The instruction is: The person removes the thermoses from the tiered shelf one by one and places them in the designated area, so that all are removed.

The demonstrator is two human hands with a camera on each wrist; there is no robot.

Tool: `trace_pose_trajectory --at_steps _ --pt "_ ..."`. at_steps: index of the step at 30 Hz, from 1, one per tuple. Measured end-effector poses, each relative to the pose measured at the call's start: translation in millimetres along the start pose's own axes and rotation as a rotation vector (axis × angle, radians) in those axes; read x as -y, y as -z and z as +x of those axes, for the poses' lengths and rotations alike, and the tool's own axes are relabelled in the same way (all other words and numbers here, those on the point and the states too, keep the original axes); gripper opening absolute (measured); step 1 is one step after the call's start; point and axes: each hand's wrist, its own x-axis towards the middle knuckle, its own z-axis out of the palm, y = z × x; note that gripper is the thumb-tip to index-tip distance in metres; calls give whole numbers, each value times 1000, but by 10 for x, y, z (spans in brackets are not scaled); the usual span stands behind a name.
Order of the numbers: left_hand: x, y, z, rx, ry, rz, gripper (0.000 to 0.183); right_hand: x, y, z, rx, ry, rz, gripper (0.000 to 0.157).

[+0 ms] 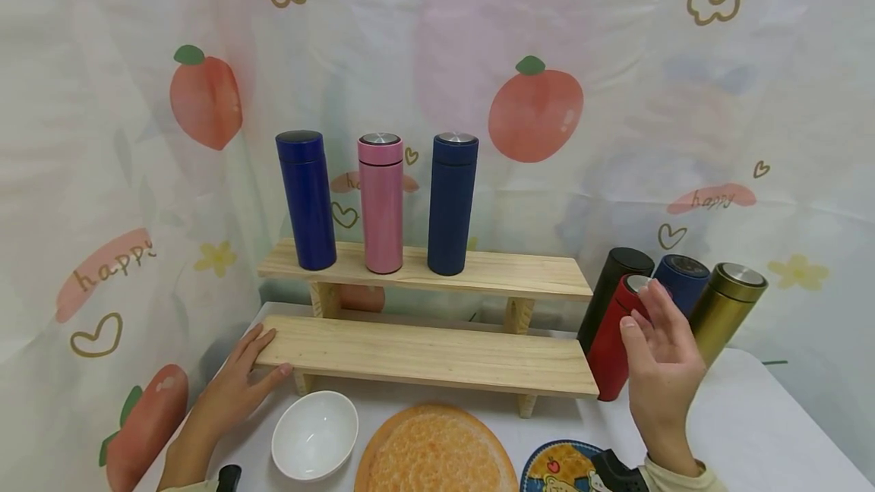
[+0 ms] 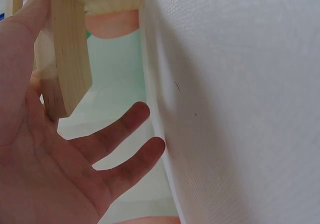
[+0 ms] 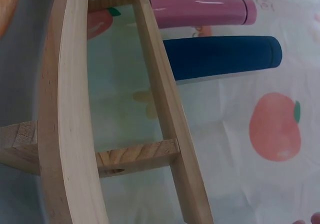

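Observation:
My left hand [image 1: 239, 382] holds the left end of a two-tier wooden shelf [image 1: 431, 355], thumb at the lower board's front edge and fingers over its top. In the left wrist view, two fingers [image 2: 132, 159] of this hand [image 2: 45, 169] extend past the board end [image 2: 72, 59]. My right hand [image 1: 663, 378] is raised in front of a red thermos bottle [image 1: 608, 348], its fingers apart and slightly bent, apparently holding nothing; whether it touches the bottle is unclear. On the upper board stand a royal blue bottle [image 1: 307, 203], a pink bottle [image 1: 383, 207] and a navy bottle [image 1: 453, 207].
Beside the shelf's right end are a black bottle [image 1: 608, 287], another blue bottle [image 1: 673, 287] and a gold bottle [image 1: 724, 310]. At the front lie a white bowl [image 1: 314, 435], a round bread-patterned mat [image 1: 437, 454] and a blue-rimmed plate [image 1: 560, 462]. A printed curtain [image 1: 615, 135] hangs behind.

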Motion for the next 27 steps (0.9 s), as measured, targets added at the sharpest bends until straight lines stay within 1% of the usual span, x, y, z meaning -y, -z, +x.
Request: trace_pose_trajectory --at_steps 4,10,13,15,20,23,27 --pt "-7 0 18 5 7 11 85 -5 -50 -54 64 -48 32 53" --pt "-19 6 14 9 20 25 87 -27 -174 -151 175 -205 79 52" --pt "-10 10 -5 5 27 24 87 -37 -238 -192 235 -259 99 53" --pt "1 16 -12 6 38 20 87 -40 -273 -222 284 -279 102 54" --pt "6 10 4 33 81 14 91 -48 -332 -288 410 -294 48 58" --pt "-7 4 14 38 88 12 92 -42 -393 -321 452 -293 41 57" --pt "-12 1 14 33 85 8 92 -24 -525 -336 485 -277 79 58"
